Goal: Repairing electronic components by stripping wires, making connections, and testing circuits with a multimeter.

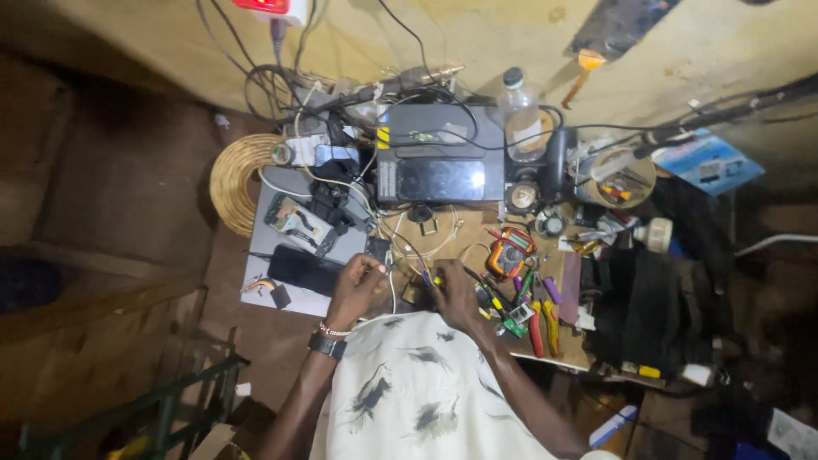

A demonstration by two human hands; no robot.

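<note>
My left hand (356,286) is curled at the near edge of a cluttered workbench (443,234), its fingers pinched on a thin white wire (391,285). My right hand (454,294) is closed just to its right, holding a small dark tool (429,279) whose tip points at a small dark part (414,294) lying between the two hands. A black watch and a bead bracelet sit on my left wrist. A patterned white shirt covers the bench edge below my hands.
A black phone (303,269) and an opened phone (296,219) lie on a grey mat at left. Behind stand a dark box unit (440,162), a plastic bottle (521,115) and tangled cables. An orange multimeter (510,252), pliers (538,328) and screwdrivers lie at right.
</note>
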